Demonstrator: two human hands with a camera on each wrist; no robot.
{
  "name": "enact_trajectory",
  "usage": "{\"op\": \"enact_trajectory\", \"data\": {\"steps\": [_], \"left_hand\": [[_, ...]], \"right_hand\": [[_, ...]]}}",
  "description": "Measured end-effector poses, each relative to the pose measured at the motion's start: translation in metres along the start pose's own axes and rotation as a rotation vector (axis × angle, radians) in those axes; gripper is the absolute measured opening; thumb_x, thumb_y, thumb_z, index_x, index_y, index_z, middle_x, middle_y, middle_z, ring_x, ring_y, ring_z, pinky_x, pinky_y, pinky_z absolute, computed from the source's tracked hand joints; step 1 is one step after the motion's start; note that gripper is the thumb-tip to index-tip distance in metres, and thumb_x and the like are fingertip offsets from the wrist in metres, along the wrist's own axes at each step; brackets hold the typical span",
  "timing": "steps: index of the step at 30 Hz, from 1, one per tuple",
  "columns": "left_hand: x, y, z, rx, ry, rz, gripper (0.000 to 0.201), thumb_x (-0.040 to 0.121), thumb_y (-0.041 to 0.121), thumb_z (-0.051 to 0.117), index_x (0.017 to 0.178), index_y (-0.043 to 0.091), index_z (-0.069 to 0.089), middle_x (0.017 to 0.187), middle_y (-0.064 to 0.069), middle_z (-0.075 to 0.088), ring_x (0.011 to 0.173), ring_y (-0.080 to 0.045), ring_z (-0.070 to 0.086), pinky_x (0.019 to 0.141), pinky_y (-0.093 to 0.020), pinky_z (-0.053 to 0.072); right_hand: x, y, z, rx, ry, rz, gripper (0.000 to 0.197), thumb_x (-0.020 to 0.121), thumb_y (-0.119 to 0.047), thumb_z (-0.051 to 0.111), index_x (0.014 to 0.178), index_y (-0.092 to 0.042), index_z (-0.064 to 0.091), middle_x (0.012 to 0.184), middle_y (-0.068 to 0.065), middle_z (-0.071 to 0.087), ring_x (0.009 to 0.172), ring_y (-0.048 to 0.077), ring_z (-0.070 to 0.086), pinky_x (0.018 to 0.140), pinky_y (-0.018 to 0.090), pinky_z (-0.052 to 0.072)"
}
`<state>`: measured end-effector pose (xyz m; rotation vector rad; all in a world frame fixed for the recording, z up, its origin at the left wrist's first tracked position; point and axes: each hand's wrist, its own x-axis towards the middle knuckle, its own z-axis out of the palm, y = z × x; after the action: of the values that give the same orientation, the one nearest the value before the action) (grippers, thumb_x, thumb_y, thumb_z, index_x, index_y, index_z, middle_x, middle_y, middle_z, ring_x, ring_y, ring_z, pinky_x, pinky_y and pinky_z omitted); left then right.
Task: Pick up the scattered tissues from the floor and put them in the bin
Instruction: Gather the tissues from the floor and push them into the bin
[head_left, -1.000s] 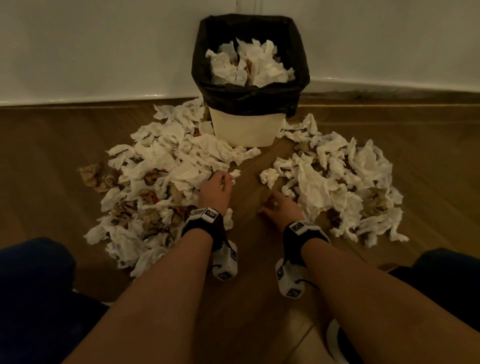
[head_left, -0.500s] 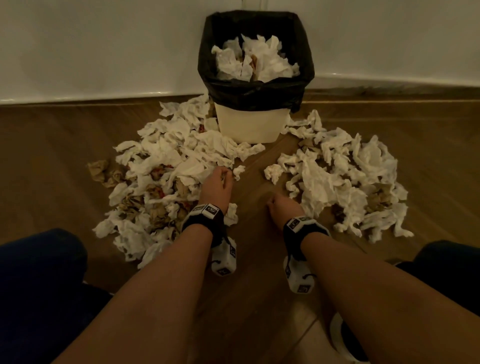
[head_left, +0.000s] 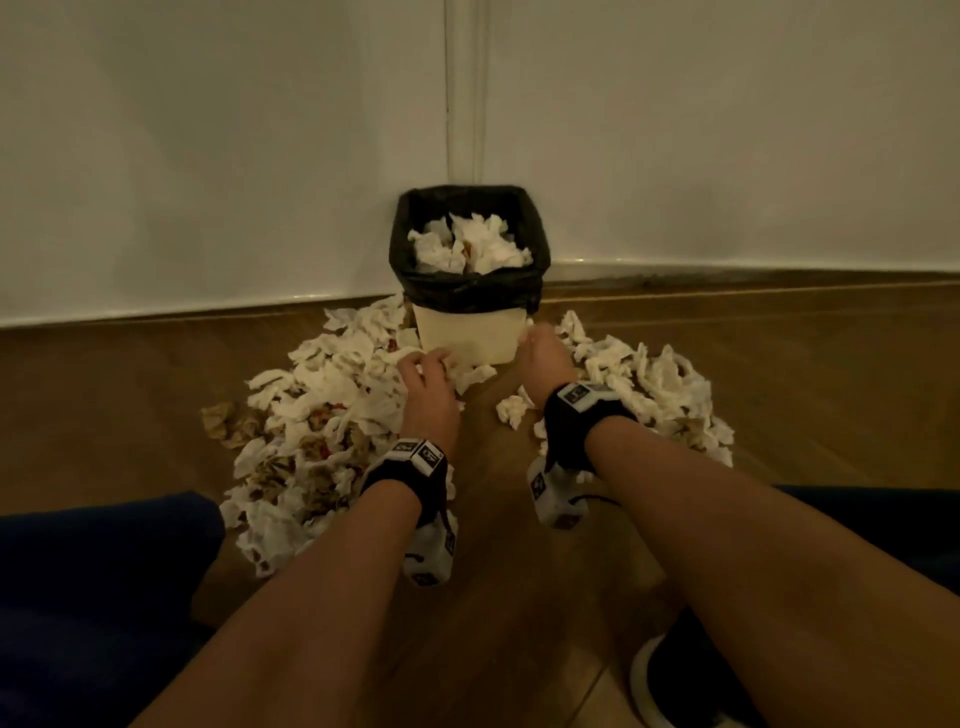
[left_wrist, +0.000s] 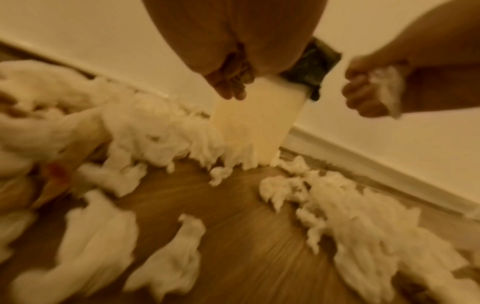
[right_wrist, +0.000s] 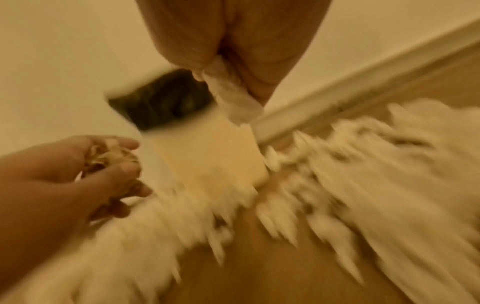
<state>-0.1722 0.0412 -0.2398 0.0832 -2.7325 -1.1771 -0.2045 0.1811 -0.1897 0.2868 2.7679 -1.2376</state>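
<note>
Both hands raised before the bin, each grasping a wad of tissue.

The left hand (head_left: 427, 375) is lifted off the floor (head_left: 519, 613), knuckles up, its fingers curled round a brownish crumpled tissue (right_wrist: 114, 158). The right hand (head_left: 545, 353) is fisted higher, near the bin's front corner, clenched on a white tissue (left_wrist: 387, 86) that hangs out of the fist. Ahead, the bin (head_left: 470, 332) stands in the wall corner, its black liner (head_left: 467, 291) already holding tissues. Scattered tissues (head_left: 322, 415) lie heaped on the floor either side of it.
</note>
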Motion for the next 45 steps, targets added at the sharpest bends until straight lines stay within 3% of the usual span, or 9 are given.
{"op": "enact_trajectory", "data": {"steps": [5, 11, 16, 23, 27, 36, 40, 43, 45], "left_hand": [[0.045, 0.072, -0.056, -0.121, 0.195, 0.209, 0.037, 0.093, 0.006, 0.048, 0.13, 0.006, 0.045, 0.128, -0.018, 0.035, 0.101, -0.023, 0.051, 0.087, -0.017, 0.039], [0.125, 0.117, -0.112, 0.147, -0.111, 0.228, 0.03, 0.088, 0.02, 0.062, 0.117, 0.01, 0.061, 0.119, -0.014, 0.061, 0.11, -0.027, 0.055, 0.09, -0.026, 0.04], [0.165, 0.113, -0.1, 0.176, -0.151, 0.225, 0.028, 0.083, 0.023, 0.07, 0.108, 0.011, 0.067, 0.111, -0.01, 0.067, 0.099, -0.022, 0.063, 0.075, -0.018, 0.041], [0.178, 0.087, -0.063, 0.124, -0.063, 0.076, 0.031, 0.083, 0.031, 0.067, 0.111, 0.016, 0.062, 0.115, -0.008, 0.061, 0.099, -0.021, 0.06, 0.076, -0.024, 0.043], [0.18, 0.086, -0.053, 0.102, -0.04, 0.019, 0.034, 0.083, 0.034, 0.066, 0.113, 0.02, 0.057, 0.114, -0.008, 0.059, 0.096, -0.021, 0.059, 0.076, -0.026, 0.044], [0.165, 0.091, -0.065, 0.049, 0.062, 0.046, 0.048, 0.095, 0.031, 0.045, 0.139, 0.015, 0.033, 0.131, -0.013, 0.048, 0.118, -0.029, 0.048, 0.098, -0.041, 0.043], [0.142, 0.093, -0.069, 0.144, 0.185, 0.32, 0.031, 0.091, 0.022, 0.045, 0.121, 0.022, 0.052, 0.11, -0.004, 0.056, 0.103, -0.023, 0.052, 0.086, -0.038, 0.043], [0.117, 0.089, -0.06, 0.218, 0.031, 0.524, 0.022, 0.091, 0.026, 0.044, 0.108, 0.023, 0.056, 0.088, 0.005, 0.057, 0.08, -0.015, 0.053, 0.069, -0.031, 0.043], [0.096, 0.077, -0.047, 0.244, -0.128, 0.526, 0.018, 0.091, 0.029, 0.045, 0.102, 0.025, 0.059, 0.074, 0.012, 0.051, 0.069, -0.011, 0.051, 0.058, -0.023, 0.037]], "right_hand": [[0.027, -0.084, -0.063, -0.134, 0.137, -0.239, 0.026, 0.092, -0.02, 0.048, 0.078, -0.003, 0.061, 0.081, 0.018, 0.061, 0.08, 0.028, 0.057, 0.065, 0.03, 0.04], [0.074, -0.127, -0.097, -0.256, 0.066, -0.146, 0.045, 0.088, -0.018, 0.055, 0.048, -0.012, 0.036, 0.046, 0.001, 0.037, 0.04, 0.011, 0.036, 0.028, 0.014, 0.023], [0.098, -0.124, -0.086, -0.363, -0.07, -0.138, 0.027, 0.085, -0.031, 0.064, 0.082, -0.005, 0.068, 0.073, 0.006, 0.06, 0.071, 0.02, 0.058, 0.055, 0.026, 0.046], [0.124, -0.096, -0.071, -0.34, -0.122, -0.029, 0.032, 0.095, -0.022, 0.046, 0.064, -0.014, 0.042, 0.069, 0.002, 0.043, 0.078, 0.024, 0.047, 0.061, 0.023, 0.038], [0.125, -0.091, -0.073, -0.259, -0.137, 0.018, 0.034, 0.096, -0.011, 0.042, 0.126, 0.001, 0.051, 0.126, 0.02, 0.054, 0.118, 0.033, 0.051, 0.099, 0.037, 0.041], [0.112, -0.089, -0.077, -0.052, -0.051, -0.05, 0.043, 0.1, -0.02, 0.038, 0.139, -0.002, 0.039, 0.141, 0.017, 0.045, 0.126, 0.032, 0.045, 0.096, 0.032, 0.038], [0.107, -0.071, -0.085, -0.025, 0.241, -0.082, 0.03, 0.095, -0.021, 0.047, 0.104, -0.002, 0.068, 0.109, 0.017, 0.067, 0.101, 0.032, 0.061, 0.079, 0.033, 0.047], [0.09, -0.047, -0.087, 0.029, 0.33, 0.051, 0.039, 0.093, -0.039, 0.048, 0.088, -0.006, 0.067, 0.084, 0.013, 0.065, 0.084, 0.029, 0.061, 0.066, 0.03, 0.039], [0.082, -0.027, -0.081, 0.032, 0.312, 0.167, 0.048, 0.098, -0.04, 0.036, 0.102, -0.002, 0.066, 0.096, 0.016, 0.065, 0.092, 0.031, 0.06, 0.073, 0.031, 0.04]]}}
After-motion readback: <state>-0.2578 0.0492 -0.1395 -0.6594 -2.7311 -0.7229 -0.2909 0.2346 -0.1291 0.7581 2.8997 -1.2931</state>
